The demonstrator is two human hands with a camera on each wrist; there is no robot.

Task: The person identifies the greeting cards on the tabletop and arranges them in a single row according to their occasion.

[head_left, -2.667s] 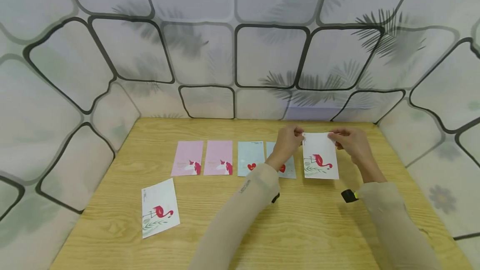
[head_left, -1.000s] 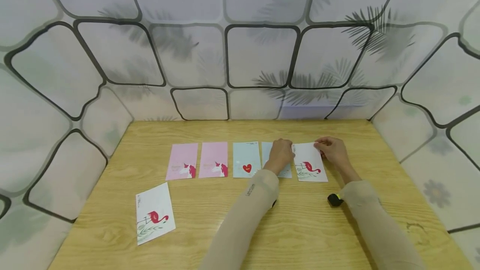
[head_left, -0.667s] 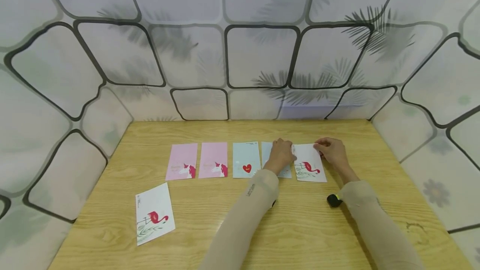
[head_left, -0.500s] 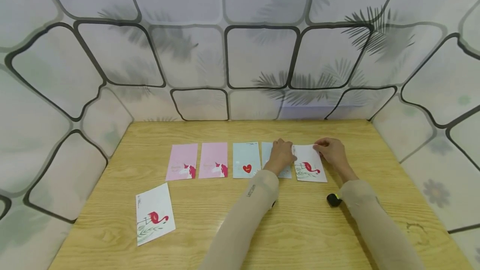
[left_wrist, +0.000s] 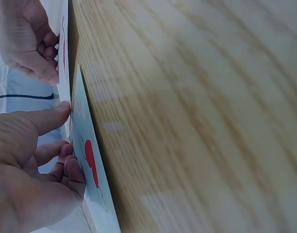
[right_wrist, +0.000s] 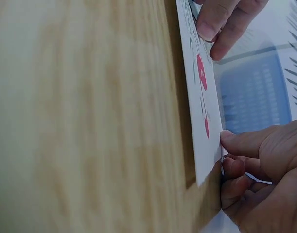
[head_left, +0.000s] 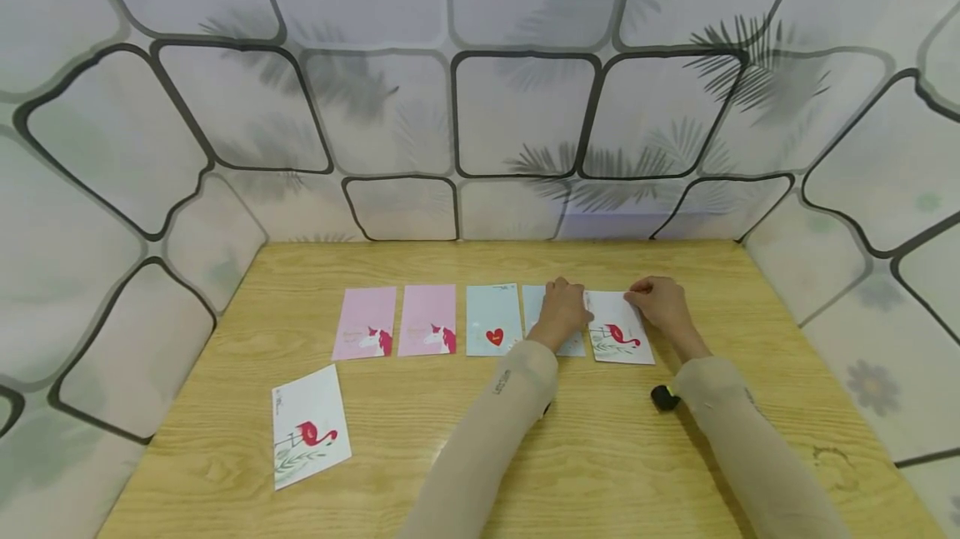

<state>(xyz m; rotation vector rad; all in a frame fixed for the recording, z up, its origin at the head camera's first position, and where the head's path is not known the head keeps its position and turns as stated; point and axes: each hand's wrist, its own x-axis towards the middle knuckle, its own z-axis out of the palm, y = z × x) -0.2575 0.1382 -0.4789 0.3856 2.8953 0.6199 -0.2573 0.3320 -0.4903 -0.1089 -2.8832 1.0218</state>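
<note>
A white postcard with a red flamingo lies at the right end of a row on the table. My left hand holds its upper left edge with thumb and fingers, reaching over a pale blue heart card and partly hiding it. At the upper right corner my right hand pinches the same flamingo postcard; the right wrist view shows the thumb on its edge. That view also shows a shadow under the postcard's near edge.
To the left lie another blue heart card and two pink unicorn cards. A second flamingo postcard lies tilted nearer the front left. Patterned cloth walls enclose the wooden table behind and at the sides.
Both hands have lowered the flamingo postcard from above the table into the row beside the blue cards. In the last half second, the right hand and postcard have shifted only slightly.
</note>
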